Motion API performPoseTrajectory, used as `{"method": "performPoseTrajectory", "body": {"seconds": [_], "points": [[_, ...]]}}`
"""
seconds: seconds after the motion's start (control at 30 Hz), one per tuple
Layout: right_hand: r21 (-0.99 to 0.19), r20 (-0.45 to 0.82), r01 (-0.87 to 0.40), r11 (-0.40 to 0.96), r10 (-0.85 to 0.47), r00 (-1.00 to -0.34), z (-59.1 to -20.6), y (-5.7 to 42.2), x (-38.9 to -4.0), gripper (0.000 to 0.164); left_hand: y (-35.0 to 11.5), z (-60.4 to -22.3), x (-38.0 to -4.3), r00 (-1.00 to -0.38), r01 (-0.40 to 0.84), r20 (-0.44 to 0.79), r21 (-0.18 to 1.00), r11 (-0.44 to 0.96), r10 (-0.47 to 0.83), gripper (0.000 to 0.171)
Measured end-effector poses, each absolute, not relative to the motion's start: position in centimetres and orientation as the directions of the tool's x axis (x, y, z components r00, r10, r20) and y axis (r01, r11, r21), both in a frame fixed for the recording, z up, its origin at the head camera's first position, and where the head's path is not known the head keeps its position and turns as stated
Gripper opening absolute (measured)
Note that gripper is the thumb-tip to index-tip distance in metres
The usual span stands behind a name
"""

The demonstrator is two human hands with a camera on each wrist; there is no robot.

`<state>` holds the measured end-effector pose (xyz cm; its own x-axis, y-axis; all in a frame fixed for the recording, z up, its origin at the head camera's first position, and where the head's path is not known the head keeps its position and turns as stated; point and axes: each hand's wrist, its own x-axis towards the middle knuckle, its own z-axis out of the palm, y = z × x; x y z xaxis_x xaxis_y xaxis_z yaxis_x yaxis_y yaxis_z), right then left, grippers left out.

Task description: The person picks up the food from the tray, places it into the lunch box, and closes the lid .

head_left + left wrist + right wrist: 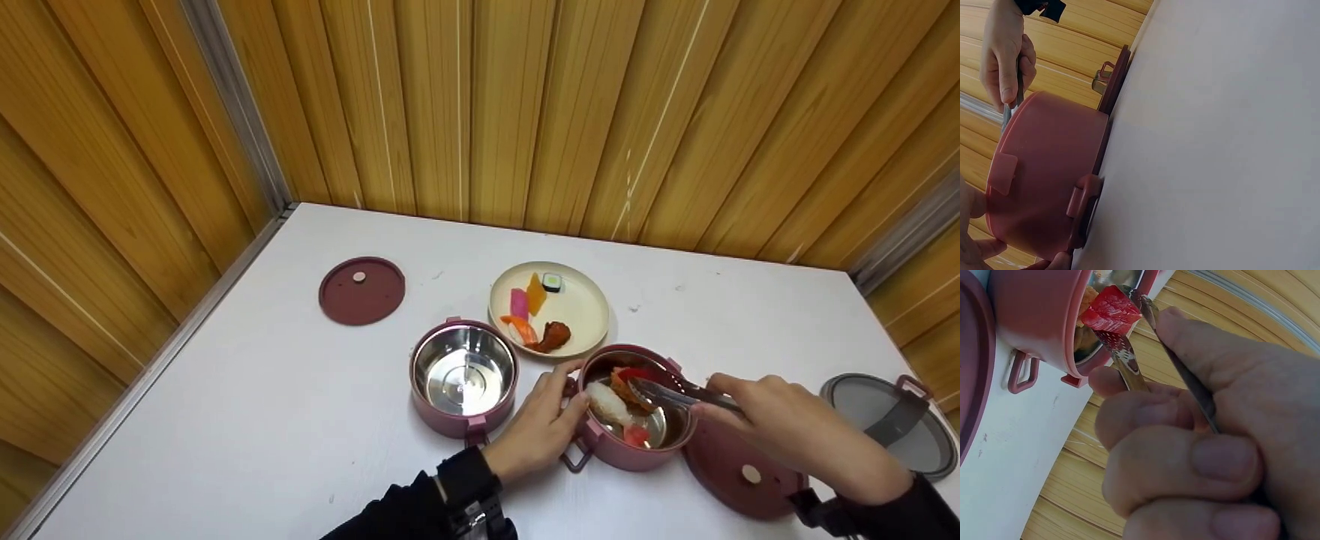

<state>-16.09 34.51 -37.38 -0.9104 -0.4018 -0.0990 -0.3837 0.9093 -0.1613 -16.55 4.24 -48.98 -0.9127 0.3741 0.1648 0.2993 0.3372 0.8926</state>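
My left hand [536,431] grips the left side of a dusky pink round lunch pot [637,459], thumb and fingers against its wall. In my right hand [784,427] is a pair of metal tongs [667,394], reaching over the pot's rim. Their tips pinch a glossy red food piece [1112,312], seen clearly in the right wrist view. Inside the pot lie a white rice piece [607,403], an orange-brown fried-looking piece [626,390] and a small pinkish-red piece [636,436]. The left wrist view shows the pot's outer wall and folded handle [1089,211].
A second pink pot [450,424] with a bare steel inside stands left. Behind it, a cream plate [589,319] carries several toy-like foods. One maroon lid [364,300] lies back left, another maroon lid [735,476] beside the held pot. A grey handled lid [911,446] lies far right.
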Motion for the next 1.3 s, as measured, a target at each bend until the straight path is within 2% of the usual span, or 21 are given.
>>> {"method": "performPoseTrajectory", "body": {"seconds": [0.37,0.97,1.3], "points": [[-0.189,-0.182,-0.359,0.914,-0.392,-0.902,-37.2,34.1,-15.6,0.030,4.1,-49.1,-16.6,-0.911,0.298,0.160,0.892,0.339,0.379,0.049],[-0.154,-0.217,-0.353,0.923,-0.380,-0.899,-36.8,32.9,-15.2,0.032,4.1,-49.0,-16.5,-0.915,0.269,0.134,0.905,0.330,0.380,0.049],[-0.176,-0.257,-0.338,0.925,-0.374,-0.891,-36.8,32.5,-15.1,0.031,4.2,-49.4,-16.6,-0.910,0.293,0.154,0.894,0.338,0.384,0.050]]}}
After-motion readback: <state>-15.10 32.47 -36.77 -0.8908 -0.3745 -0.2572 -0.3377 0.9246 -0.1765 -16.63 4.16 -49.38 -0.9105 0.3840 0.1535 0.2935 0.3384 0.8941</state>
